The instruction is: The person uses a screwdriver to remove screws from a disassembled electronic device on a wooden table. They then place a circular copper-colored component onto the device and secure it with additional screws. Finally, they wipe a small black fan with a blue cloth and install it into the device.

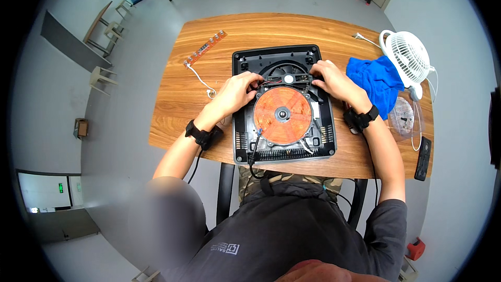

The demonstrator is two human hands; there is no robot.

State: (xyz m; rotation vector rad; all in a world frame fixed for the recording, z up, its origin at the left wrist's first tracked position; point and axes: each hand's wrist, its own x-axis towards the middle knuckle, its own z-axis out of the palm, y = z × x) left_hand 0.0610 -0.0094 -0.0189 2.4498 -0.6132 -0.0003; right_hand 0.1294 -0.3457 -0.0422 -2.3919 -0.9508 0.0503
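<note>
An opened induction cooker's black lower housing [241, 125] lies on the table in front of me. Inside it, a round copper coil [269, 112] sits toward me, with a black cooling fan [300, 79] just beyond it. My left hand [237, 93] is closed at the fan's left end, fingers curled by thin wires. At the fan's right end, my right hand [335, 81] is closed too, thumb and fingers on its edge. My fingers partly hide both ends of the fan. A black cable [253, 159] hangs over the housing's near edge.
A small circuit strip [205, 48] with a white wire lies at the table's far left. To the right are a blue cloth [373, 81], a white desk fan [408, 57], a clear plastic tray [403, 117] with small parts and a black bar-shaped object [423, 159].
</note>
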